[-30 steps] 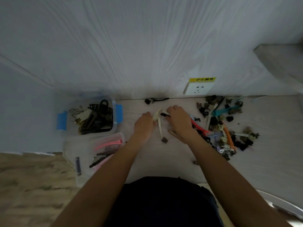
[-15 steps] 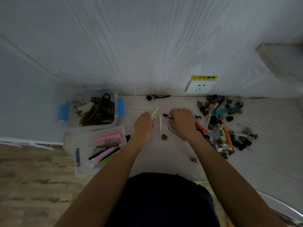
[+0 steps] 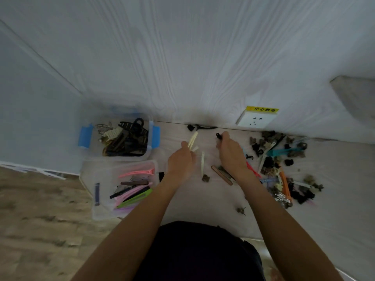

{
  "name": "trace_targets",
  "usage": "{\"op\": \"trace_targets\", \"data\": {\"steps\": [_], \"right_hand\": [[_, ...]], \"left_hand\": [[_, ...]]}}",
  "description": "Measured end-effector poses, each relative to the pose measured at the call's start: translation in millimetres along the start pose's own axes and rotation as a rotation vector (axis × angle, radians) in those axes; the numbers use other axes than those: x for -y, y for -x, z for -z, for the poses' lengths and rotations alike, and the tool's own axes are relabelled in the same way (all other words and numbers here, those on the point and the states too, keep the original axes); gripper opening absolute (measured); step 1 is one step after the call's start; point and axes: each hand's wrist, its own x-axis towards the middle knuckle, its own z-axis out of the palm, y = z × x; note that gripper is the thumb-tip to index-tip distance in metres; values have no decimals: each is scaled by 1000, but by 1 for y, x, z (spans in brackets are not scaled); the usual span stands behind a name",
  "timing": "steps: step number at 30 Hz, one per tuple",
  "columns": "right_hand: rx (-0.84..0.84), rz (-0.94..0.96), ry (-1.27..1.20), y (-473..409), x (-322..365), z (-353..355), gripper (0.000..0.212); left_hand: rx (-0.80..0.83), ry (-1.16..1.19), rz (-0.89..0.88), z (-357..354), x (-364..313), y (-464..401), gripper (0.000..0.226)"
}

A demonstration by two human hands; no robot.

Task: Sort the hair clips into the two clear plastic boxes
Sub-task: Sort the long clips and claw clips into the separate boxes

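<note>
My left hand grips a cream flat hair clip that sticks up and away from the fingers. My right hand pinches a small black clip at its fingertips. Between the hands lie a slim cream clip, a small brown claw clip and a brown flat clip. A mixed pile of hair clips spreads to the right. The far clear box with blue latches holds dark claw clips. The near clear box holds long pink, green and dark flat clips.
A black clip lies by the wall, and a small brown clip lies near my right forearm. A wall socket with a yellow label sits behind the pile. Wood-pattern floor shows at the left.
My right hand lifted the small black clip off the surface and moved it towards the wall. My left hand raised the cream clip slightly.
</note>
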Motion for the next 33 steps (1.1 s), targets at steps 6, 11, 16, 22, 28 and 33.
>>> {"op": "trace_targets", "data": {"steps": [6, 11, 16, 22, 28, 33], "right_hand": [[40, 76, -87, -26, 8, 6, 23], [168, 181, 76, -45, 14, 3, 45], [181, 135, 229, -55, 12, -1, 36], [200, 80, 326, -33, -1, 1, 31], [145, -138, -262, 17, 16, 25, 25], [184, -193, -703, 54, 64, 50, 21]], "left_hand": [[121, -7, -4, -7, -11, 1, 50], [106, -103, 4, -3, -3, 0, 28], [86, -150, -19, 6, 0, 1, 27], [-61, 145, -250, 31, -5, 20, 27], [-161, 248, -297, 82, 27, 61, 16], [-45, 238, -155, 104, 89, 96, 19]]}}
